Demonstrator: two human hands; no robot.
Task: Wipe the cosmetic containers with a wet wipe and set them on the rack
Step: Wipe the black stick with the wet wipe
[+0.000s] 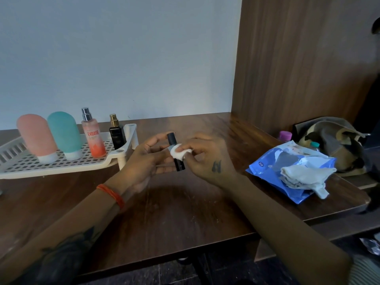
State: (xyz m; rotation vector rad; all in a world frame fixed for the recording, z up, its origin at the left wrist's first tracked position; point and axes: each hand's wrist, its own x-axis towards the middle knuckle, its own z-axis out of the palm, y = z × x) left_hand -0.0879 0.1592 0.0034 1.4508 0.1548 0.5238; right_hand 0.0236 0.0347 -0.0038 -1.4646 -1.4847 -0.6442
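rack (61,164) at 9 o'clock: pink tube (37,137), teal tube (64,134), spray bottle (92,136), black perfume bottle (116,133) upright | centre: left hand (144,161) grips black tube (175,152), right hand (207,157) pinches wet wipe (180,153) against it | 3 o'clock: blue wipe pack (287,171), used wipes (304,177) on top

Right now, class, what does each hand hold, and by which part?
The left hand grips the dark tube around its middle. The right hand pinches a folded white wipe against the tube's side.
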